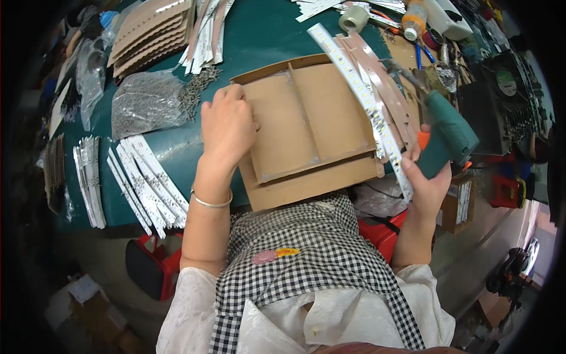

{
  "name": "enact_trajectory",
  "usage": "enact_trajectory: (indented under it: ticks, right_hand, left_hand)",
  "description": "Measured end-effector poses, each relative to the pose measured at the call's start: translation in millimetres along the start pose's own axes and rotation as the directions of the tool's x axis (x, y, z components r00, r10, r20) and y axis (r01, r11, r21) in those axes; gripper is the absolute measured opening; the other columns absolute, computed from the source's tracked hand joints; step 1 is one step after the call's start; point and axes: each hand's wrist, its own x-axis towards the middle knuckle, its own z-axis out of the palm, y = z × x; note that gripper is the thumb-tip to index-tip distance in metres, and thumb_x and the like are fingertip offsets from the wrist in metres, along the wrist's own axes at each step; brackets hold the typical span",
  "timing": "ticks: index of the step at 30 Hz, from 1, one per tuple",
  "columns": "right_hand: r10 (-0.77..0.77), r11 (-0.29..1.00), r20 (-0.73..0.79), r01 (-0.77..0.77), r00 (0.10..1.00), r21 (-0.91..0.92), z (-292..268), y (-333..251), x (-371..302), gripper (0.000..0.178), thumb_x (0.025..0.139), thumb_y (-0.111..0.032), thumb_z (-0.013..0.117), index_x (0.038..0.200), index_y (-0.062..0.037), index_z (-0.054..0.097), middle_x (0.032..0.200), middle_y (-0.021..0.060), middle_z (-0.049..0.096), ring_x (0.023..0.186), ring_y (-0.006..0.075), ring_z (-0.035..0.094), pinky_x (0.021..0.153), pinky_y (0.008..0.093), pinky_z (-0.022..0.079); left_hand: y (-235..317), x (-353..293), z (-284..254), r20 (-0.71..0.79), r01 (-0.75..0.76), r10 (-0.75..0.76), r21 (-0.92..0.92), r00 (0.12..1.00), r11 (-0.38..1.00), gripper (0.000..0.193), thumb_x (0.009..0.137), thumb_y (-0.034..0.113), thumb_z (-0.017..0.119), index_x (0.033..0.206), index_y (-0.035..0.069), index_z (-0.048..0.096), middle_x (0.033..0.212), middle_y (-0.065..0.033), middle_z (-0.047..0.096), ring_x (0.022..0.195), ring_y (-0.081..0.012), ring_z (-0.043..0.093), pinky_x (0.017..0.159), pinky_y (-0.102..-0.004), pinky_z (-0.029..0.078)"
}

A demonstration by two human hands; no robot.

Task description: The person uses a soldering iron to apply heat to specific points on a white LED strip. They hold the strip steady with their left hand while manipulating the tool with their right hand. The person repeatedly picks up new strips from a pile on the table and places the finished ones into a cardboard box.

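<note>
In front of me a shallow brown cardboard tray (277,121) with a raised divider sits at the table's near edge. My left hand (229,121) is closed over its left rim, its fingertips partly hidden. My right hand (425,177) wraps around the handle of a green pistol-shaped tool (451,127) with an orange trigger and a slim metal nose. Along the tray's right side, a long white LED strip (354,76) slants down, its lower end against my right hand's fingers. Pinkish-brown strips (380,79) lie beyond the LED strip.
Left of the tray are a clear bag of small grey metal parts (147,100), loose parts (199,88) and white strips (150,183). Stacked cardboard (150,32) stands behind them. At back right are a tape roll (354,19) and an orange bottle (414,20). A red stool (383,236) is below.
</note>
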Motion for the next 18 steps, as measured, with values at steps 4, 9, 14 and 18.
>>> enact_trajectory:
  ticks: [4,9,14,18]
  right_hand:
    - [0.17,0.983,0.153,-0.179,0.974,0.047,23,0,-21,0.064,0.075,0.01,0.071,0.135,0.0066,0.047,0.091,0.0078,0.055,0.087,0.0182,0.062,0.083,0.0322,0.052]
    - [0.179,0.979,0.2,-0.194,0.963,0.056,59,31,-36,0.048,0.08,0.015,0.065,0.123,0.0029,0.047,0.096,0.0075,0.056,0.089,0.0172,0.06,0.083,0.0317,0.052]
    - [0.122,0.992,0.187,-0.121,0.975,-0.018,71,46,-43,0.03,0.082,0.01,0.068,0.107,0.0009,0.054,0.092,0.0047,0.058,0.084,0.0138,0.059,0.078,0.0296,0.05]
    - [0.072,0.992,0.273,-0.04,0.959,-0.121,61,52,-51,0.044,0.086,0.01,0.065,0.126,0.0018,0.047,0.1,0.0051,0.054,0.091,0.0121,0.055,0.078,0.0279,0.052]
  left_hand:
    - [-5,4,12,-0.009,-0.063,0.064,0.109,0.998,0.992,0.012,0.07,0.018,0.079,0.076,0.009,0.073,0.099,-0.0046,0.062,0.101,-0.0259,0.057,0.078,-0.0425,0.043]
    - [-1,-4,10,-0.007,-0.063,0.064,0.086,0.998,0.994,0.014,0.071,0.018,0.079,0.079,0.007,0.074,0.1,-0.0047,0.064,0.103,-0.0256,0.057,0.08,-0.0432,0.043]
    - [-4,-8,7,-0.036,-0.08,0.08,-0.013,0.996,0.997,0.011,0.073,0.016,0.077,0.075,0.006,0.073,0.096,-0.0053,0.064,0.102,-0.0254,0.057,0.079,-0.0428,0.042]
    - [-1,-3,4,0.115,-0.065,0.059,0.047,0.992,0.997,0.009,0.073,0.015,0.075,0.074,0.006,0.073,0.096,-0.0059,0.064,0.101,-0.0252,0.056,0.078,-0.0429,0.041]
